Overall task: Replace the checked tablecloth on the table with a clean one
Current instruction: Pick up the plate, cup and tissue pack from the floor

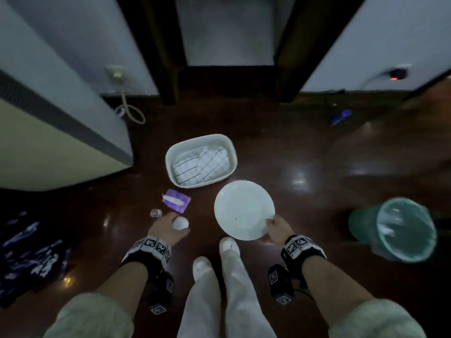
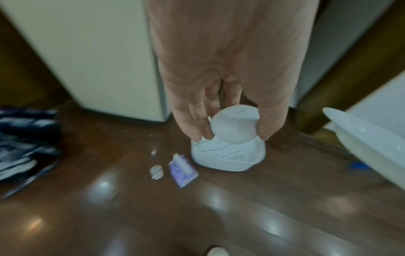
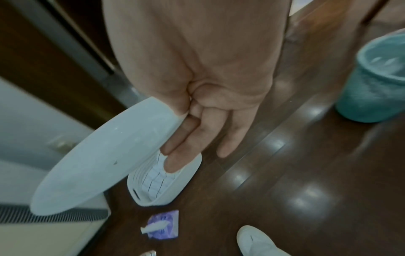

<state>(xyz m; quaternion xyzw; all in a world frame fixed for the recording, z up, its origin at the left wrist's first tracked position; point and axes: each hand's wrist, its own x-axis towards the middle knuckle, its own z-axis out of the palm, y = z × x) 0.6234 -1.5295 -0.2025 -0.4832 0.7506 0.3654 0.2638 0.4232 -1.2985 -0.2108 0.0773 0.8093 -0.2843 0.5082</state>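
Observation:
A white checked cloth (image 1: 202, 164) lies folded in a white basin (image 1: 170, 154) on the dark wooden floor; the cloth (image 2: 228, 150) and basin (image 2: 219, 164) show in the left wrist view too, the basin (image 3: 184, 181) also from the right wrist. My left hand (image 1: 170, 226) holds a small white cup (image 1: 180, 223) above the floor, fingers and thumb curled round the cup (image 2: 233, 126). My right hand (image 1: 275, 228) pinches the rim of a white plate (image 1: 244, 209); in the right wrist view the plate (image 3: 98, 164) hangs tilted over the basin. No table is in view.
A purple tissue pack (image 1: 176, 200) and a small clear glass (image 1: 156, 212) lie on the floor near my left hand. A teal bin (image 1: 400, 230) stands right. A cream appliance (image 1: 48, 147) is at left, a dark patterned cloth (image 1: 31, 259) lower left. My white shoes (image 1: 228, 245) are below.

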